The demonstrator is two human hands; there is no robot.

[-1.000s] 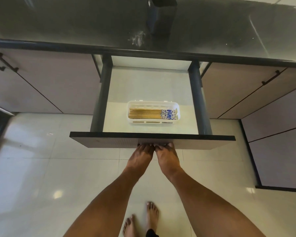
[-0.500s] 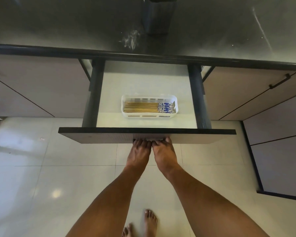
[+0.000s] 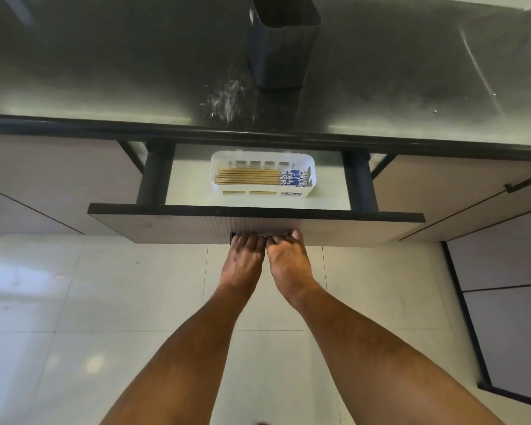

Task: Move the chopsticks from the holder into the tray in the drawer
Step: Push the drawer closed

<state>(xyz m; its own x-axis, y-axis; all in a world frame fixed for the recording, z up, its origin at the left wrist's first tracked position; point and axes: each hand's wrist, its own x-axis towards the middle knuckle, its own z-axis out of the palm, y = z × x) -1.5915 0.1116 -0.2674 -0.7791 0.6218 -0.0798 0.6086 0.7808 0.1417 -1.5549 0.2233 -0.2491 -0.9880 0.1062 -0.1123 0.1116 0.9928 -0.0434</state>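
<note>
Left hand (image 3: 245,261): placed against the lower edge of the drawer front (image 3: 196,227), fingers pressed together, tips curled at the handle recess.
Right hand (image 3: 288,261): set just beside the left, touching it, fingers together on the same edge.
Chopsticks (image 3: 259,177): laid flat in a bundle inside the tray (image 3: 311,167), patterned blue ends to the right.
Tray: white, slotted, seated on the drawer floor, partly under the counter (image 3: 105,72) edge.
Holder (image 3: 281,47): dark, upright on the counter, well apart from the tray.
</note>
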